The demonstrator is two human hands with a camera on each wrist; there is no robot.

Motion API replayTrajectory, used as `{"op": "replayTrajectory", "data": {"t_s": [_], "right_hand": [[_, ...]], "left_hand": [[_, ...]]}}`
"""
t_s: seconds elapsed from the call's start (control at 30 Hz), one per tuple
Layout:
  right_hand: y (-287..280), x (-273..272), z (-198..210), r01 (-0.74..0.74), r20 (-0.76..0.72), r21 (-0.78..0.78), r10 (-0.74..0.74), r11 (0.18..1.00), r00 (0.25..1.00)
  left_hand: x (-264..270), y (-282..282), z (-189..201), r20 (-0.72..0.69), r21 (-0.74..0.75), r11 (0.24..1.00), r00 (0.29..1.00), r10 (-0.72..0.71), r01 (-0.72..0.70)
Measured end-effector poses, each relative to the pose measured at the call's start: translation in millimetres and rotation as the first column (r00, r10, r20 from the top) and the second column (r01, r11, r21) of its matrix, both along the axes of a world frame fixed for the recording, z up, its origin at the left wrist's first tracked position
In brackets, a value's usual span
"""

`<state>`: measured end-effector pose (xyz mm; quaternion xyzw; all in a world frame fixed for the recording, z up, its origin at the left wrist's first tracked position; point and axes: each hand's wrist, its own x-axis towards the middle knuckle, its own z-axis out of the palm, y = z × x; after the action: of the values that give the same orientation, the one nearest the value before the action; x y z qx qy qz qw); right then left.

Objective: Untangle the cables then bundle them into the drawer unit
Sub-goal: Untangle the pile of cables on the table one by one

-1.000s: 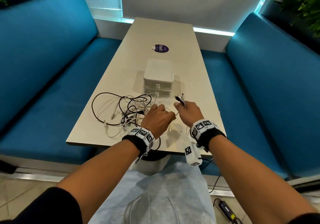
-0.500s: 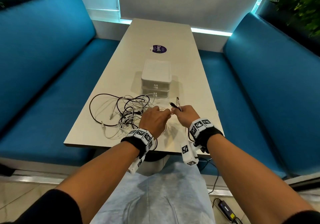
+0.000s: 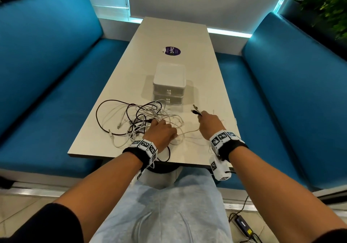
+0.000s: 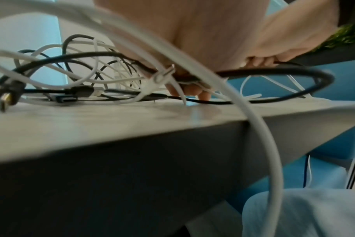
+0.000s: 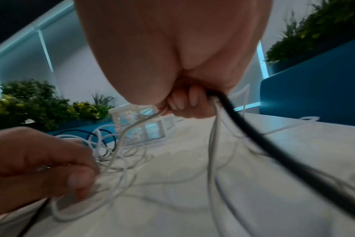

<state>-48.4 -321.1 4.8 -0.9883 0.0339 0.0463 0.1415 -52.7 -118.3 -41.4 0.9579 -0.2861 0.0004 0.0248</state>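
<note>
Cables (image 3: 142, 118): L hand (image 3: 161, 133) clenches tangle; R hand (image 3: 210, 123) grips plug ends (image 3: 196, 110).

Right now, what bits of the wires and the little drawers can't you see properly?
- Head view: the left hand covers the middle of the cable tangle, so the crossings there are hidden.
- Head view: the plugs above the right hand are too small to identify.
- Drawer unit: drawers shut, contents hidden.
- Right wrist view: the black cable is blurred and runs off the edge.
</note>
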Motion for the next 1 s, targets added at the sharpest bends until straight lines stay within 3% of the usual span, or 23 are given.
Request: {"op": "replayTrajectory", "data": {"t_s": [0.1, 0.2, 0.4, 0.5, 0.63, 0.73, 0.9, 1.0], "right_hand": [[19, 0, 9, -0.143, 0.055, 0.111, 0.138, 0.983, 0.989], [37, -3, 16, -0.253, 0.017, 0.235, 0.256, 0.938, 0.966], [53, -8, 5, -0.232, -0.116, 0.487, 0.326, 0.842, 0.938], [50, -11, 3, -0.275, -0.113, 0.378, 0.339, 0.884, 0.934], [39, -15, -1, -0.383, -0.099, 0.093, 0.392, 0.919, 0.915], [28, -16, 1, -0.373, -0.059, -0.113, 0.369, 0.921, 0.928], [8, -14, 4, -0.300, -0.009, -0.332, 0.315, 0.894, 0.949], [-16, -13, 2, -0.173, -0.045, -0.383, 0.168, 0.907, 0.985]], "left_hand": [[-1, -1, -1, 0.034, 0.034, 0.999, 0.999, 0.005, -0.006], [1, -5, 2, 0.037, 0.055, 0.998, 0.999, 0.004, -0.006], [1, -2, 2, 0.045, 0.112, 0.994, 0.999, -0.017, 0.012], [-3, -1, 2, 0.066, 0.115, 0.992, 0.997, -0.050, 0.043], [-2, 4, 4, 0.089, 0.131, 0.988, 0.992, -0.089, 0.077], [0, 7, 3, 0.133, 0.130, 0.985, 0.983, -0.130, 0.112], [6, 16, 5, 0.197, 0.072, 0.996, 0.980, 0.031, -0.046], [9, 30, 6, 0.195, 0.071, 0.988, 0.973, 0.119, -0.135]]}}
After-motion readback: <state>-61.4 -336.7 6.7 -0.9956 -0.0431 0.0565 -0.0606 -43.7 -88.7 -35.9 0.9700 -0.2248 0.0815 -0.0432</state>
